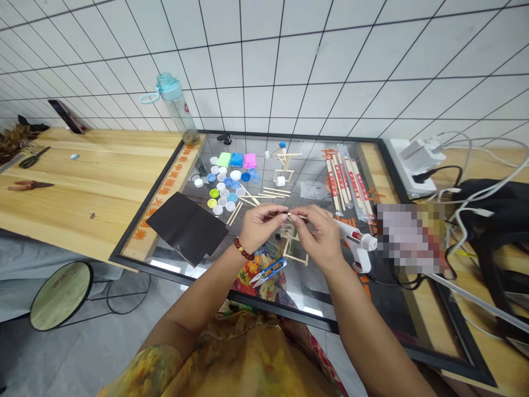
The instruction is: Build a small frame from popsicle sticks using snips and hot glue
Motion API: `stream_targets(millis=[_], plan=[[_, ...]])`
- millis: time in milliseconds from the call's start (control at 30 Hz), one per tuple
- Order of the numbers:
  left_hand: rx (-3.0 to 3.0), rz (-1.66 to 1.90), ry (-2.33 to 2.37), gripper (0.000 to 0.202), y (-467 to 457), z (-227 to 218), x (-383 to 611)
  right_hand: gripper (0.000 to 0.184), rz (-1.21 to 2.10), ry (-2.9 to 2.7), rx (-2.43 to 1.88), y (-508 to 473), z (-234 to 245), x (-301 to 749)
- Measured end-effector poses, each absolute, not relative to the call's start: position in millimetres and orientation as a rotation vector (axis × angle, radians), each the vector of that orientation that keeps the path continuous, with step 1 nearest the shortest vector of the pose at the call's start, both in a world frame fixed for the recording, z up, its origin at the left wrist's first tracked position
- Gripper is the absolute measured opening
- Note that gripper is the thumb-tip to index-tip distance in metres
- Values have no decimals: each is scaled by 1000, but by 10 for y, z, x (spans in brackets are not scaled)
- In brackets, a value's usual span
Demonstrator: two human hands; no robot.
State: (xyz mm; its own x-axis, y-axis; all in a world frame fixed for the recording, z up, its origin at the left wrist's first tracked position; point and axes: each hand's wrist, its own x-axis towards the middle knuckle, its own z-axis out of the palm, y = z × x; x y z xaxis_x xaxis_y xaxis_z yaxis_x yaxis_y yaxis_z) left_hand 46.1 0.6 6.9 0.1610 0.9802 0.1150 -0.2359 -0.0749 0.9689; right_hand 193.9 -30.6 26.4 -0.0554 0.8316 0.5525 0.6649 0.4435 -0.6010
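Note:
My left hand, with a beaded bracelet at the wrist, pinches a small dark piece whose kind I cannot make out. Close against it, my right hand grips a short wooden stick between thumb and fingers. The fingertips of both hands nearly meet above the glass tabletop. Below them stands a small frame of wooden sticks, partly hidden by my right hand. Blue-handled thread snips lie nearer to me. A white glue gun rests just right of my right hand.
Black sheets lie at left. Beyond my hands are several bottle caps, coloured clay packs, loose sticks and a stick model. Packaged chopsticks, a power strip and cables are rightward; a water bottle stands back left.

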Motion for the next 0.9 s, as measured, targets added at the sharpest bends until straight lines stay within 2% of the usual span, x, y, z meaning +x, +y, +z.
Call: stream_targets(millis=[167, 433, 900], plan=[[986, 1226, 903, 30, 12, 133, 485, 10, 163, -1763, -1198, -298, 255, 1945], [743, 1139, 824, 33, -16, 178, 483, 12, 84, -1767, -1234, -283, 175, 1938], [587, 1130, 791, 30, 15, 164, 467, 14, 62, -1751, -1265, -264, 143, 1932]])
